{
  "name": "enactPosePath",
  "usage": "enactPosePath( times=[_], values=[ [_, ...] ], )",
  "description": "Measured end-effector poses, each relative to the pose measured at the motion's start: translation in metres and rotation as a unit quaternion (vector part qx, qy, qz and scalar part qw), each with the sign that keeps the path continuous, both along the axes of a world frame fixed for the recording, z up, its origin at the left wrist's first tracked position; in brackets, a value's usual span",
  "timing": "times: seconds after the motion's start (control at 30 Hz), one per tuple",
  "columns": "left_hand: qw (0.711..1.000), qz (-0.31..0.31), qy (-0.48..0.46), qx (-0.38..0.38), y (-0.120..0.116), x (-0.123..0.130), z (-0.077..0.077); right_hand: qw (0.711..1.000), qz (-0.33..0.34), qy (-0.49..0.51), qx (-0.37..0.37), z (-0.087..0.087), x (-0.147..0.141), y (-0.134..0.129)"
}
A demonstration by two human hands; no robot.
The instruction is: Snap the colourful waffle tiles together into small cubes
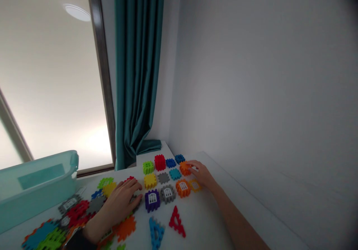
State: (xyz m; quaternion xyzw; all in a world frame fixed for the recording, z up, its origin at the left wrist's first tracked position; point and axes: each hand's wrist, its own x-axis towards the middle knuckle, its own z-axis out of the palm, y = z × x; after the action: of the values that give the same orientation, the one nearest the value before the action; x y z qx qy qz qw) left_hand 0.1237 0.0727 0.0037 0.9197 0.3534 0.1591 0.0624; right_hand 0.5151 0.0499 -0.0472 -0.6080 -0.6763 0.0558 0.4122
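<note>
My right hand (199, 171) reaches to the orange stack (185, 168) at the right end of the sorted pieces, its fingertips closed on it. Over the loose pile on the left, my left hand (124, 198) rests with its fingers apart, beside a dark grey piece (136, 202) partly hidden under it. Between the hands are a yellow stack (150, 181), a grey piece (163, 178), a light blue piece (175, 174), a purple stack with a white window (152, 201), a grey one (168, 194) and an orange one (183, 188). A flat orange window piece (195, 185) lies by my right wrist.
A teal bin (36, 190) stands at the left on the white table (207, 224). Behind the hands are green (148, 167), red (160, 162) and blue (179, 159) stacks. Blue (156, 233) and red (176, 222) triangles lie in front. A wall borders the right side.
</note>
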Motion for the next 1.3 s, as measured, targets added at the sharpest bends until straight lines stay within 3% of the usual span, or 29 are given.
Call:
enactPosePath(
  times=[0.43,1.3],
  values=[
    [1.000,-0.001,0.014,-0.009,0.009,-0.003,-0.012,1.000,-0.002,0.016,-0.023,-0.004,0.002,-0.002],
    [1.000,-0.002,0.016,-0.012,0.001,0.000,0.000,1.000,-0.008,0.007,0.002,-0.003,-0.001,-0.005]
  ],
)
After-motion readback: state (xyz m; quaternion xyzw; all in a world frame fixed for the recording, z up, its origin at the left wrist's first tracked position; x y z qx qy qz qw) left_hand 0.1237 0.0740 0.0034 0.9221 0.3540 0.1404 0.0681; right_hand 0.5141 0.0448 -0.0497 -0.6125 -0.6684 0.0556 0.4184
